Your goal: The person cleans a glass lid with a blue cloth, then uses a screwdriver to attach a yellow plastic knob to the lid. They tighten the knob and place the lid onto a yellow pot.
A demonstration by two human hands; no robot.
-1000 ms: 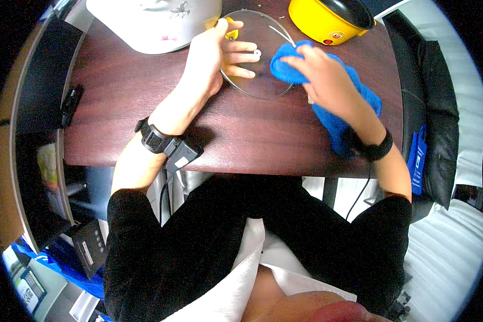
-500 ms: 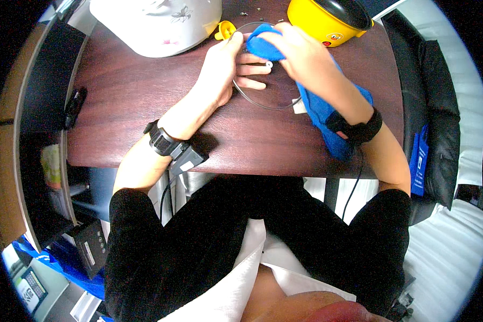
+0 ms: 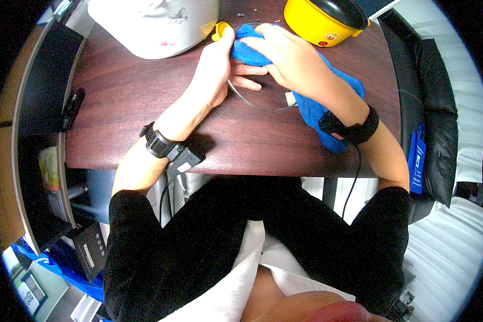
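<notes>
A clear round lid, apparently glass, with a thin metal rim [image 3: 260, 109] is held over the table. My left hand [image 3: 216, 70] grips its left side, thumb above and fingers stretched out beneath, seen through it. My right hand [image 3: 292, 56] presses a bunched blue cloth [image 3: 248, 48] onto the lid's upper left part. The rest of the cloth trails under my right forearm, its pale tag beside the lid's rim. A small yellow knob-like piece [image 3: 220, 30] lies just beyond my left thumb; its lower part is hidden.
A white appliance [image 3: 155, 32] with flower prints stands at the far left, a yellow pot [image 3: 324, 24] with a dark inside at the far right. Tiny bits [image 3: 240, 15] lie between them on the dark wooden table [image 3: 145, 107]. A black device [image 3: 72, 107] lies at the left edge.
My right hand and the cloth have moved left across the lid, over the fingers of my left hand. The small white spot near the lid's middle is now covered.
</notes>
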